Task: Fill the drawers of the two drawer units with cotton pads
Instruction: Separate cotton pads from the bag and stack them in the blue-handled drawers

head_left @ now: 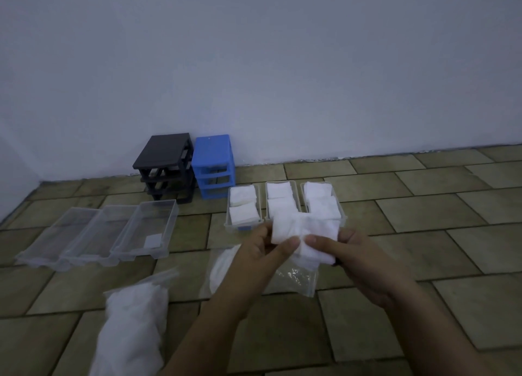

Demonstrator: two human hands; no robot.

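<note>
Both hands are pinching one stack of square cotton pads [305, 235] above the floor: the left hand [264, 251] is gripping its left edge with thumb over the top, and the right hand [343, 252] is clamping the right side, its thumb pressing the front. The stack is hanging just in front of three clear drawers already holding pads [285, 206], the near one overlapping it in view. Under the hands an opened clear plastic bag [296, 281] is lying on the tiled floor [423, 211]. To the left, three empty clear drawers [99, 234] are sitting side by side, and a full bag of pads [132, 324] is lying nearer the person. Against the wall the black drawer unit [165, 166] and the blue drawer unit [213, 166] are standing touching, both without drawers. The pads look light, soft and loosely layered, so they are likely to fan or slip apart; squeezing the stack by opposite edges should be keeping it together.
</note>
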